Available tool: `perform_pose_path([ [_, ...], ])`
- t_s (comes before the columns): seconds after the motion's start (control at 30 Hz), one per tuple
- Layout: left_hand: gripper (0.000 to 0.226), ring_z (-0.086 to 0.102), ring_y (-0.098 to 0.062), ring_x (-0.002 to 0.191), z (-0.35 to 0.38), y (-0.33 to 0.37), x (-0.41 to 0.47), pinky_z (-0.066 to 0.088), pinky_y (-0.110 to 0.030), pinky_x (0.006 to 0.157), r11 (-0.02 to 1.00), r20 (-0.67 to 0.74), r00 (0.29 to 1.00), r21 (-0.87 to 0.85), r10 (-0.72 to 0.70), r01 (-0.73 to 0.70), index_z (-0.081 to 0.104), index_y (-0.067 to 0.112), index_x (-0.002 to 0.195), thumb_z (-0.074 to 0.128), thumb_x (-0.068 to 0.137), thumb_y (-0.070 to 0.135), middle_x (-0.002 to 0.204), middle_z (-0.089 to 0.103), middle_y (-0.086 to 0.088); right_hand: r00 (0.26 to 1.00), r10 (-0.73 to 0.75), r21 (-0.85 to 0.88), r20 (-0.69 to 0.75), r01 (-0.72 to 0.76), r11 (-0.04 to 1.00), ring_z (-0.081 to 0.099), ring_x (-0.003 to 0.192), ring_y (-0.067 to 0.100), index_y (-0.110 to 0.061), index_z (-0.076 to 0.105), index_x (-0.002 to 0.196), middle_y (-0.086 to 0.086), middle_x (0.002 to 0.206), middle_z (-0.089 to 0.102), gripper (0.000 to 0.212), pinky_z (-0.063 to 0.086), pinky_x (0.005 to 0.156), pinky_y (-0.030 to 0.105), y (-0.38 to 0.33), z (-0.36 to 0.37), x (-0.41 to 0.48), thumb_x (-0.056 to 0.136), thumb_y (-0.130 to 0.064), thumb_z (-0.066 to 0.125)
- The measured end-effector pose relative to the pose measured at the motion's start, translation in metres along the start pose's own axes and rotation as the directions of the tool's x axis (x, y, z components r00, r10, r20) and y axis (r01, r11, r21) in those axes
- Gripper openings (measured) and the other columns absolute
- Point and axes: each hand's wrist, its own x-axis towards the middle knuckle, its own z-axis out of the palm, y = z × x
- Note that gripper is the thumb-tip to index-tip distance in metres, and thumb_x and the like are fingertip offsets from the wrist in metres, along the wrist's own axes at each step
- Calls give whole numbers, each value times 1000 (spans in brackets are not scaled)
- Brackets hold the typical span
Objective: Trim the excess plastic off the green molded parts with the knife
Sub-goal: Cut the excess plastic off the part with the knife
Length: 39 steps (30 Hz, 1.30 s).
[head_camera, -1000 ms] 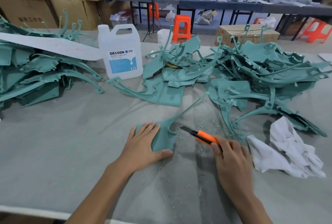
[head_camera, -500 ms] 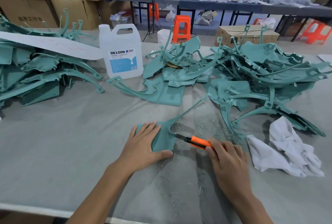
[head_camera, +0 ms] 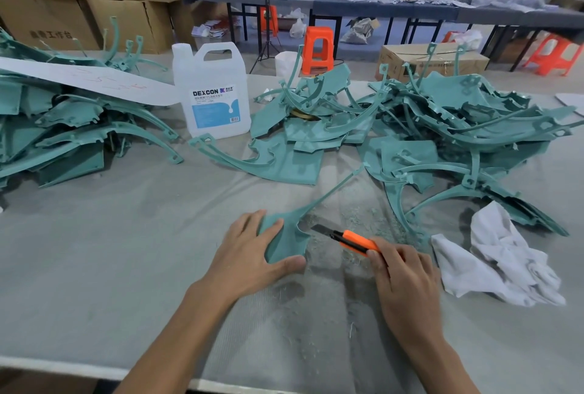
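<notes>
Head view: nearest, the left hand point(head_camera: 249, 254) lies flat, fingers straight, pressing the green part point(head_camera: 287, 235) onto the table point(head_camera: 126, 251), likely to stop it sliding under the cut. Just right, the right hand point(head_camera: 407, 280) grasps the orange knife point(head_camera: 350, 239), blade aimed at the part's right edge, beside shavings point(head_camera: 357, 220). A white rag point(head_camera: 499, 261) lies right, handy for wiping. Farther off, a right heap point(head_camera: 474, 128) and a left heap point(head_camera: 63, 128) of parts lie apart, perhaps trimmed from untrimmed.

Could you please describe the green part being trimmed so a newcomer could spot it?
On the grey table, look nearest the person, in front of the heaps of green parts. One green part lies alone there; unlike the heaped ones, a left hand presses it flat and an orange knife points at it.
</notes>
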Motion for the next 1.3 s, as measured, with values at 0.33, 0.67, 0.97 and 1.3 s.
perform_pose_path([
  [0.33, 86, 24, -12, 144, -2, 24, 3, 14, -43, 117, 1000, -37, 999, -6, -14, 14, 41, 44, 146, 28, 71, 83, 153, 36, 15, 998, 56, 43, 11, -56, 997, 58, 92, 34, -21, 72, 122, 3, 98, 66, 43, 43, 85, 49, 3, -4, 0, 99, -43, 42],
  [0.67, 122, 20, -13, 150, -13, 0, 1, 25, -37, 117, 964, -16, 998, -261, -54, 48, 26, 35, 153, 64, 50, 88, 166, 19, 7, 973, -219, -31, 71, 221, 975, 54, 85, 29, -27, 71, 118, -2, 99, 63, 39, 44, 74, 44, 2, 3, -4, 99, -46, 42],
  [0.97, 118, 41, -12, 127, -19, 5, -3, 36, -30, 96, 948, -23, 998, -313, -64, 53, 30, 36, 146, 67, 46, 86, 137, 41, 19, 988, -155, -58, -11, 155, 986, 56, 86, 32, -25, 73, 116, 0, 100, 66, 40, 44, 75, 46, 5, 4, -2, 98, -44, 43],
  [1.3, 126, 37, -17, 139, -20, 7, -6, 37, -40, 111, 950, 20, 997, -303, -76, 79, 25, 33, 153, 66, 47, 88, 154, 35, 13, 989, -145, -47, -6, 145, 988, 59, 83, 34, -21, 75, 116, 1, 98, 68, 43, 49, 73, 47, 4, 6, 0, 99, -44, 43],
])
